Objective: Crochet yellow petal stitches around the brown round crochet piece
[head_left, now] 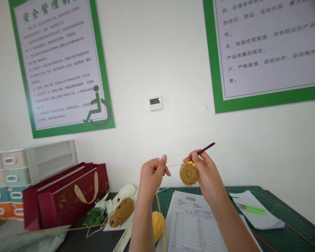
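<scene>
Raised in front of the white wall, my left hand (152,175) is closed on a strand of yellow yarn (174,165). That strand runs taut to a round tan crochet piece (189,173) with a few yellow stitches along its top edge. My right hand (206,172) grips a dark crochet hook (207,148) and steadies the crochet piece at its right side. The hook's tip is at the yellow stitches, too small to make out. Below my hands lies a yellow yarn ball (158,225), partly hidden by my left forearm.
Printed sheets (194,227) lie on a green cutting mat (267,196). A green-handled cutter (252,209) rests on white paper to the right. Leftward are a brown yarn skein (122,212), green yarn (95,217), dark red gift bags (70,199) and a drawer unit (13,178).
</scene>
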Available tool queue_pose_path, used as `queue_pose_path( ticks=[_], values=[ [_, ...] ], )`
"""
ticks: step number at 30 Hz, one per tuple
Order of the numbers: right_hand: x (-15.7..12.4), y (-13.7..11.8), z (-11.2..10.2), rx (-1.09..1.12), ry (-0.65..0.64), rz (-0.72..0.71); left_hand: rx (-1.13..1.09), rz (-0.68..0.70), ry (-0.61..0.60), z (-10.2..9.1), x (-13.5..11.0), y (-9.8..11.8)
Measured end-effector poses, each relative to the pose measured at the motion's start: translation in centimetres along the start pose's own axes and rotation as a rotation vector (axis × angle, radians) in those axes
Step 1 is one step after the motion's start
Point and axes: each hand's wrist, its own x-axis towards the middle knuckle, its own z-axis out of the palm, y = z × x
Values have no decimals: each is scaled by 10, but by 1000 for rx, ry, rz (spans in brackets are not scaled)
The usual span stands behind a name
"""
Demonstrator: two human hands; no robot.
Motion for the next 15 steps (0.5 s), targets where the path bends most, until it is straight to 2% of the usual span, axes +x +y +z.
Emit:
queue_pose_path(
  ticks=[4, 8, 15],
  values=[
    [3, 1, -5, -65, -37, -37, 46, -68, -80, 13, -2, -5],
    [5, 5, -5, -98, -62, -81, -107, -57, -108, 29, -12, -2],
    [6, -3, -8, -129, -161, -22, -244, -9, -33, 37, -15, 0]
  ],
)
